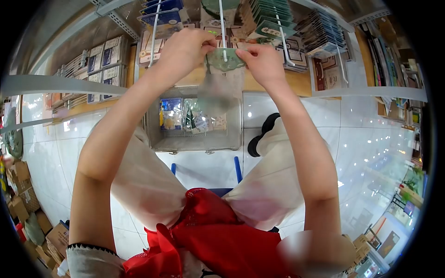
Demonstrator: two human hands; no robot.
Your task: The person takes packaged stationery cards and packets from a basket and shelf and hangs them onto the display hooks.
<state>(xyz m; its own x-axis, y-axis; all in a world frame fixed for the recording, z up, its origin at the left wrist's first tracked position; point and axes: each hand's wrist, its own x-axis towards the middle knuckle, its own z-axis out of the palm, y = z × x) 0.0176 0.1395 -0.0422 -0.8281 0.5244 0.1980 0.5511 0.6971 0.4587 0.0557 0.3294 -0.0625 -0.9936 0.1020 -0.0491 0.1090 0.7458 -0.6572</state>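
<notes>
A green-topped clear packet (224,60) hangs at the tip of a white display hook (222,25), its lower part blurred. My left hand (192,48) is closed on the packet's left edge, thumb and fingers pinched together. On the right edge, my right hand (262,60) pinches the same green top. Behind the packet, more green-topped packets hang farther along the hook. Below my hands, a grey wire-rimmed basket (197,144) on the floor holds blue packets (171,113) and clear packets (204,121).
Hooks with blue cards (162,18) and green cards (273,28) flank the middle hook. Boxed goods (109,58) stand on the left shelf. Metal rails (65,85) cross at both sides. My knees and blue stool legs (238,169) are below the basket.
</notes>
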